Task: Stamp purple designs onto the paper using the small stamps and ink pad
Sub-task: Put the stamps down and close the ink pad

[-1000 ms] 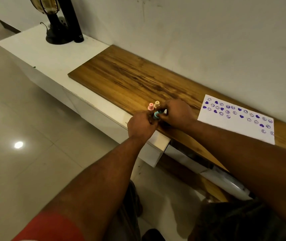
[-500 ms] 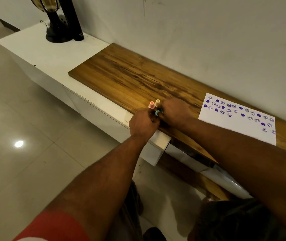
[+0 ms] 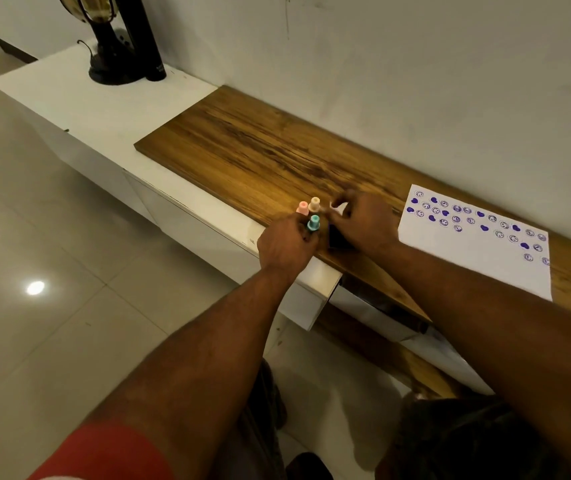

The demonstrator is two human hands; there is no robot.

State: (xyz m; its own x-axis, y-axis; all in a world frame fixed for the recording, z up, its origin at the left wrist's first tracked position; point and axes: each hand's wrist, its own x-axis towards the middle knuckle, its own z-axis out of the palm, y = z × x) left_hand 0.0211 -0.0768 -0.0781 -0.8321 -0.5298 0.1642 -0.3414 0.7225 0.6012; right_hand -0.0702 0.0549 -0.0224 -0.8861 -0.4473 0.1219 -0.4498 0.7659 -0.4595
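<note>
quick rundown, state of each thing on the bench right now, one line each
paper: flat on the wooden top, partly stamped with purple marks
teal stamp: upright, at the left hand
pink stamp: upright, untouched
cream stamp: upright, untouched
right hand: fingers pinching something small and white, blurred
ink pad: dark, mostly hidden

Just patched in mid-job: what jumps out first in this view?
The white paper at the right of the wooden board, its far part covered with purple stamps. Next, both hands meet at the board's near edge: left hand by the teal stamp, right hand pinching something small and white, blurred.
</note>
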